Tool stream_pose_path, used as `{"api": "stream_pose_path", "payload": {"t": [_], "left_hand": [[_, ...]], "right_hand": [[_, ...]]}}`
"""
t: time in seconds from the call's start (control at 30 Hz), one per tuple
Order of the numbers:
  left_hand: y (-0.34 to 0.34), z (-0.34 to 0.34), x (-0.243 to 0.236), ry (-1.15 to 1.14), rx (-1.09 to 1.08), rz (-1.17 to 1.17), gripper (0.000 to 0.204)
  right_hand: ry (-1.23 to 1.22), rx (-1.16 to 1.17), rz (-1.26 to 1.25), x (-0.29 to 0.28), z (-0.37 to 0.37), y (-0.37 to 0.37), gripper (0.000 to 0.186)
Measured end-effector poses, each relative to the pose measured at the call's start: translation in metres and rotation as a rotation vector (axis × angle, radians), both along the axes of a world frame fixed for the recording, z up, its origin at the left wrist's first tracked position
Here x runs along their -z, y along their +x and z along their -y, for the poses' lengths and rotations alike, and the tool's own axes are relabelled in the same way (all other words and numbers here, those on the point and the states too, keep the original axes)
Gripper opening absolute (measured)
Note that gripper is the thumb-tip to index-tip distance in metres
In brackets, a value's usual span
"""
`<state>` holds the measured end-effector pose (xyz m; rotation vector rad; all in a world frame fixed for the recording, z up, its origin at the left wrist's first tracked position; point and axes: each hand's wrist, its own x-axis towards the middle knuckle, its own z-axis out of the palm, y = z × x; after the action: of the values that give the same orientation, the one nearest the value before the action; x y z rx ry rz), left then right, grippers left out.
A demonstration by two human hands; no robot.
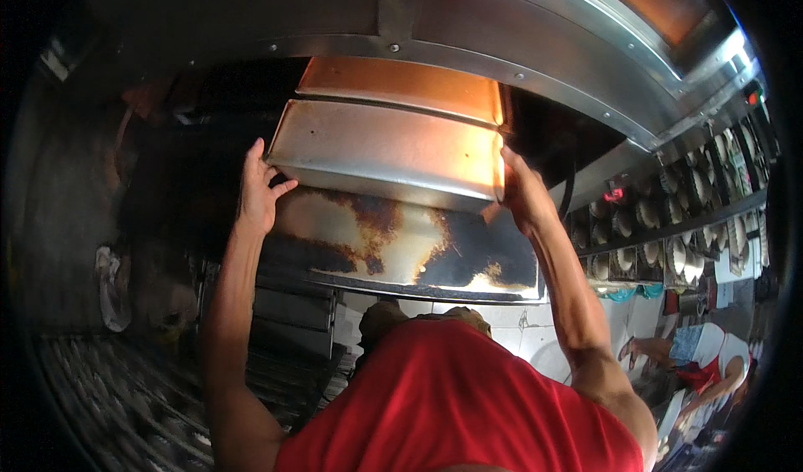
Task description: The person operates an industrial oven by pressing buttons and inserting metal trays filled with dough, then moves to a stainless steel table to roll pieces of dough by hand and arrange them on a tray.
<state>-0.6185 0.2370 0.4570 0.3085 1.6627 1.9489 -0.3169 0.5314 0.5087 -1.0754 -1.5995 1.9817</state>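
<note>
Left hand (260, 198) spread | smooth oblong metal pan (385, 144) | right hand (525, 194) at end, grip unclear

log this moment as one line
left hand: at left end of front pan; right hand: at front pan's right end; rear pan: beyond; stained metal surface: near side

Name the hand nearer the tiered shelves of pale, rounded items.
Right: the right hand is at the right end of the silver rectangular metal pan, toward the shelves; the left hand is at its left end.

Bare arms (577, 305) stretched forward, wide apart; left hand (258, 198) splayed, right hand (524, 192) (partly hidden) opposite.
</note>
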Motion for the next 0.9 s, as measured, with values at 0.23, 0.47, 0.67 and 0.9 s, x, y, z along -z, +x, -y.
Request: {"api": "stream_pose_path", "payload": {"t": [0.23,0.47,0.67,0.9], "left_hand": [[-0.045,-0.085,-0.018,0.018,-0.001,-0.046,0.088],[-0.102,-0.148,-0.008,0.054,0.059,-0.086,0.086],[-0.160,-0.196,0.042,0.103,0.014,-0.122,0.078],[-0.186,-0.222,0.046,0.071,0.081,-0.120,0.070]], "right_hand": [[0.117,0.147,0.021,0.041,-0.105,-0.074,0.040],[0.199,0.071,0.108,0.053,-0.169,-0.119,0.054],[0.243,0.060,0.159,0.051,-0.187,-0.133,0.056],[0.280,0.063,0.187,0.052,-0.192,-0.135,0.060]]}}
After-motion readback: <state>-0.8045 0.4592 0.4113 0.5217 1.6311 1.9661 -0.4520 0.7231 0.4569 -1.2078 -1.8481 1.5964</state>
